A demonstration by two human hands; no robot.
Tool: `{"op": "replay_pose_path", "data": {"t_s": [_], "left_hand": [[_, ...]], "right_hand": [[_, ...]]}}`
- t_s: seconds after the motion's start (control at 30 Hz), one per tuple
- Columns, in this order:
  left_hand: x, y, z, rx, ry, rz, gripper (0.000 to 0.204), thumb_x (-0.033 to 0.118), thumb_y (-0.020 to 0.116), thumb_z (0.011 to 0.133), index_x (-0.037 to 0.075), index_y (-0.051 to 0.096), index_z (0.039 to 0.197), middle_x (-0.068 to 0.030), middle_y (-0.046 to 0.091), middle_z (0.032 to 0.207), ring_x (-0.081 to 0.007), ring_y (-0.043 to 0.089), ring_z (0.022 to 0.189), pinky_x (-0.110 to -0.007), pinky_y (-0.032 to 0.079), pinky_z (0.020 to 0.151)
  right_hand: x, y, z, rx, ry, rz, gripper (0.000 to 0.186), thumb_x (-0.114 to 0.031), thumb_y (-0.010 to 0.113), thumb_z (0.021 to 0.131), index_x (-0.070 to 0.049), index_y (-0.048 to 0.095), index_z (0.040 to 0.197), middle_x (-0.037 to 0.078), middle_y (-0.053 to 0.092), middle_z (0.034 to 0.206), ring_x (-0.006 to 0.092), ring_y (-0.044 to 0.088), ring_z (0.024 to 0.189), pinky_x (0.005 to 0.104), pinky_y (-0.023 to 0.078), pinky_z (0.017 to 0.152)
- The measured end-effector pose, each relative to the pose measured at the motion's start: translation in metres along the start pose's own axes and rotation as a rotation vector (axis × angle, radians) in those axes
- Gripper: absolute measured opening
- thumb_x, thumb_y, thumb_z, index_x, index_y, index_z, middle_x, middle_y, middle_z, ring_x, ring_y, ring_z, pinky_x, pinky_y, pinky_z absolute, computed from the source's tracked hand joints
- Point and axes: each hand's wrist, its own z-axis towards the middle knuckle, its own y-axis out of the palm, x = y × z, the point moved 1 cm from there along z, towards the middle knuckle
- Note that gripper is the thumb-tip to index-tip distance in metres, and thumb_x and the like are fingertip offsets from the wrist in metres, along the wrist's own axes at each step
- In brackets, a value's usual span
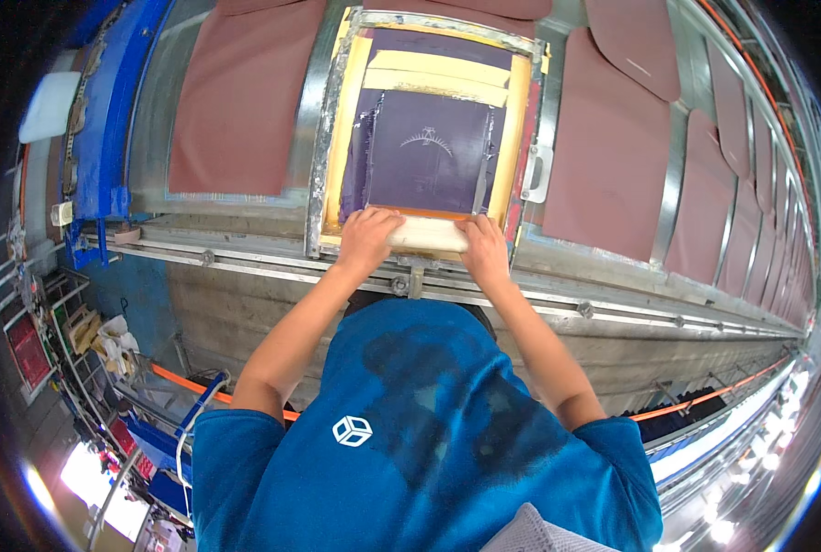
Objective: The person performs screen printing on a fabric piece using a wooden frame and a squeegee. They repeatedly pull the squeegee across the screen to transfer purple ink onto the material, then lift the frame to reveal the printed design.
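Both of my hands grip a wooden-handled squeegee (427, 234) at the near end of a printing screen (410, 175). My left hand (366, 237) closes over its left end, and my right hand (484, 247) wraps round the right end. An orange blade edge shows along the handle's far side. The screen's dark purple mesh carries a small pale arc-shaped design, with yellow tape round its borders and a worn metal frame (318, 184). What lies beneath the screen is hidden.
Maroon fabric pieces (240, 101) lie flat on the long table to the left and, several more, to the right (608, 138). A metal rail (585, 310) runs along the near table edge. A blue machine frame (116, 110) stands at the left.
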Motion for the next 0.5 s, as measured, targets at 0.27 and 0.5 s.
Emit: {"op": "replay_pose_path", "data": {"t_s": [0.27, 0.5], "left_hand": [[0.029, -0.034, 0.099, -0.372, -0.110, -0.098, 0.042, 0.038, 0.074, 0.083, 0.011, 0.071, 0.115, -0.0120, 0.072, 0.111, -0.0342, 0.067, 0.103, -0.045, 0.053, 0.087], [-0.013, -0.006, 0.096, -0.685, -0.075, 0.074, 0.062, 0.055, 0.076, 0.074, 0.008, 0.072, 0.114, -0.0203, 0.072, 0.106, -0.0392, 0.068, 0.102, -0.047, 0.053, 0.090]], "right_hand": [[0.038, -0.091, 0.067, -0.175, -0.055, 0.044, 0.035, -0.027, 0.075, 0.083, -0.006, 0.067, 0.110, 0.018, 0.068, 0.103, 0.0362, 0.065, 0.101, 0.0451, 0.052, 0.086], [0.011, -0.029, 0.056, -0.418, 0.068, 0.145, 0.055, -0.040, 0.080, 0.080, 0.002, 0.065, 0.114, 0.026, 0.069, 0.102, 0.0423, 0.066, 0.100, 0.0466, 0.051, 0.086]]}}
